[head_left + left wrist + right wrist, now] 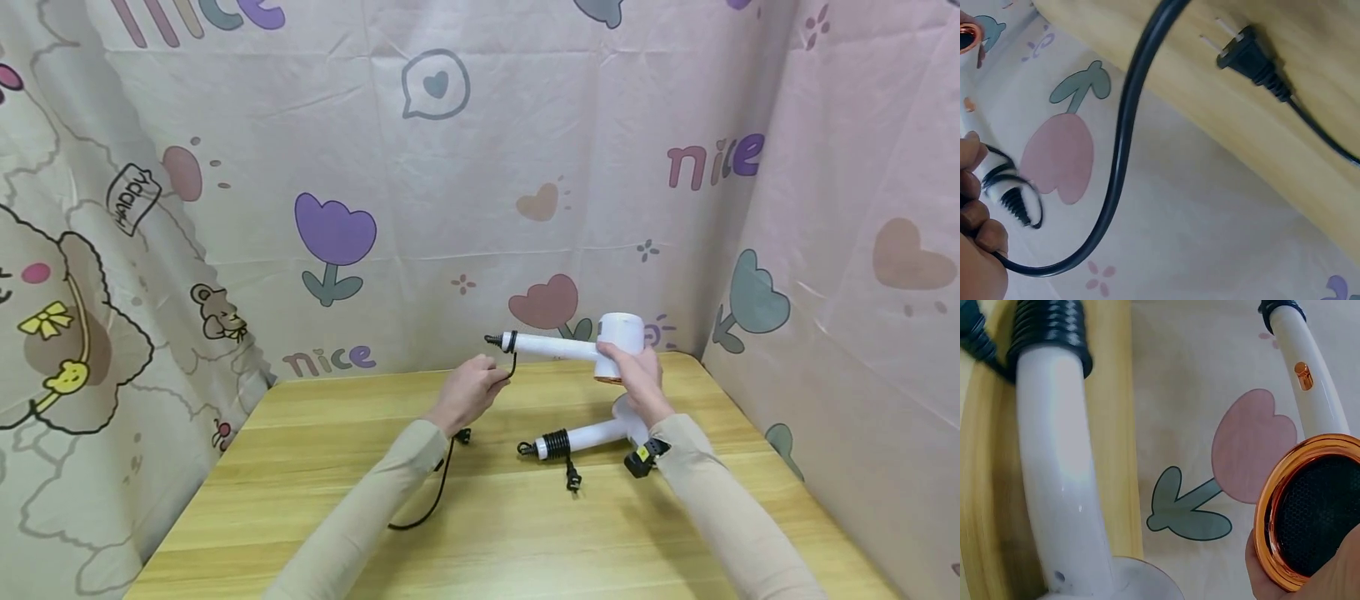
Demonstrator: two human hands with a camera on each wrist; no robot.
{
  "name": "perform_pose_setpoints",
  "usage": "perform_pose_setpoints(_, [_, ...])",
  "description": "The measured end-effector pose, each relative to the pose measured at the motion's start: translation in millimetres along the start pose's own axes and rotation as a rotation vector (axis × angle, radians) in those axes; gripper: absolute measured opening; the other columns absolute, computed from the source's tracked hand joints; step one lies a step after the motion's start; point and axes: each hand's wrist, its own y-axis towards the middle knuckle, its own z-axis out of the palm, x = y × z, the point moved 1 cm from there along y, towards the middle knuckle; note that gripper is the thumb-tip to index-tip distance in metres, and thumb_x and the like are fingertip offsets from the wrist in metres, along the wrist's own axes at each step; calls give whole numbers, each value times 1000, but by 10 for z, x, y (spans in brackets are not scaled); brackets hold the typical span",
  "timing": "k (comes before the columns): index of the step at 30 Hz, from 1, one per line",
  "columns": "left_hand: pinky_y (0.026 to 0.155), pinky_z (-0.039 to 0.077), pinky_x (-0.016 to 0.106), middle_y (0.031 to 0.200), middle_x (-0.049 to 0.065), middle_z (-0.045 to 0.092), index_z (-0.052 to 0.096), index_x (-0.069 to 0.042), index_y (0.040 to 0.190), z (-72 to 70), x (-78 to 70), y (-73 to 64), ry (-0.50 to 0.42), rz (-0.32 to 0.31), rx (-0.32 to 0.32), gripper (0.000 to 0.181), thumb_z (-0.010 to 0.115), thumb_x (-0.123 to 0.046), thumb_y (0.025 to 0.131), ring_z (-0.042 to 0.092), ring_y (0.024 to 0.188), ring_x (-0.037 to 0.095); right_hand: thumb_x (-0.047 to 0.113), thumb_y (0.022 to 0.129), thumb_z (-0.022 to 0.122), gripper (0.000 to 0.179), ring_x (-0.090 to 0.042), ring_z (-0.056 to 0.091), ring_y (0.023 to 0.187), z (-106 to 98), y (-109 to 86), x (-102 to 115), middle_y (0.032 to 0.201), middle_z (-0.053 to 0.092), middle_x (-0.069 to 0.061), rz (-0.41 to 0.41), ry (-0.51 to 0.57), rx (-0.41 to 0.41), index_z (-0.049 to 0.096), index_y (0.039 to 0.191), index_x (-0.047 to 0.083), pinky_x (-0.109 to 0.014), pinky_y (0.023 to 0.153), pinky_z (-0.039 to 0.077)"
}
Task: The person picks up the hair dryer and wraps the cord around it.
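My right hand [637, 379] grips the round head of a white hair dryer [558, 346], raised above the table with its handle pointing left. In the right wrist view its copper-coloured rim [1264, 506] surrounds a dark mesh. Between its fingers my left hand [468, 392] pinches the dryer's black cord [1124, 125] just below the handle's end. A little of the cord loops around that end; the rest hangs down to the table. Its two-pin plug [1244, 56] lies close below the left hand.
On the wooden table [315, 467], below the right hand, lies a second white hair dryer [596, 434]. Its black cord [556, 444] is wound tightly around the handle, with the plug [573, 481] hanging out in front. A printed curtain [450, 208] borders the table's back and sides.
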Motion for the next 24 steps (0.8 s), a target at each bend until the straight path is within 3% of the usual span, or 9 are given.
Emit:
perform_pose_setpoints(6, [62,46,25,81,-2,65,78,-13,95,-81,18,64,27,2,-50,9,74,-15,87,54,71,12,42,78,80,85,-28,57,103,-20,-18,13,125,54,-17,-93,-114,-19,37,142,5,-30,78,51])
perform_pose_setpoints(12, [56,45,22,77,-3,59,77,-15,92,-151,47,86,89,-10,10,8,75,-20,87,50,67,9,35,77,80,88,-34,58,105,-23,-16,60,123,55,-20,-233,-258,-1,34,146,6,-40,80,55])
perform_pose_setpoints(18, [52,44,22,75,-4,56,78,-17,90,-237,91,118,130,3,17,7,78,-22,84,50,66,9,40,74,77,93,-35,59,98,-28,-41,83,116,57,-21,-294,-473,-17,31,147,4,-43,77,53])
perform_pose_setpoints(24, [54,47,25,76,-4,59,79,-20,93,-341,196,188,85,-62,-33,10,77,-24,84,53,67,10,59,73,79,98,-33,62,93,-86,-19,40,111,60,-19,-352,-449,-5,36,144,6,-39,71,55])
